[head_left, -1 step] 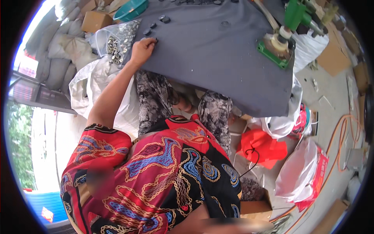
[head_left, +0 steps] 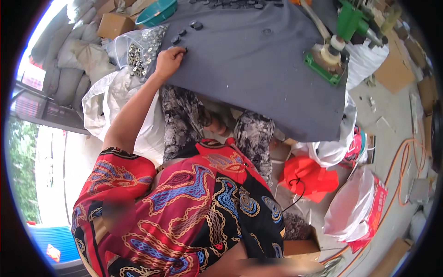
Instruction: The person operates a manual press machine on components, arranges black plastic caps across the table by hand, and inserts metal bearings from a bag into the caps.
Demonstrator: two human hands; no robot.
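Hand, left (head_left: 170, 61): fingers curled, seemingly pinching small dark piece (head_left: 185, 49) over grey cloth (head_left: 240, 69), near black discs (head_left: 197, 26); position virtually unchanged from preceding frame, piece apparently unreleased. Right hand: not visible.

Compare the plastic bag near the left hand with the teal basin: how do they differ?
The plastic bag is clear and crumpled; the teal basin is opaque and smoothly rounded. Small metal parts show inside the bag, while the basin's contents cannot be made out. The bag lies closer to the left hand than the basin.
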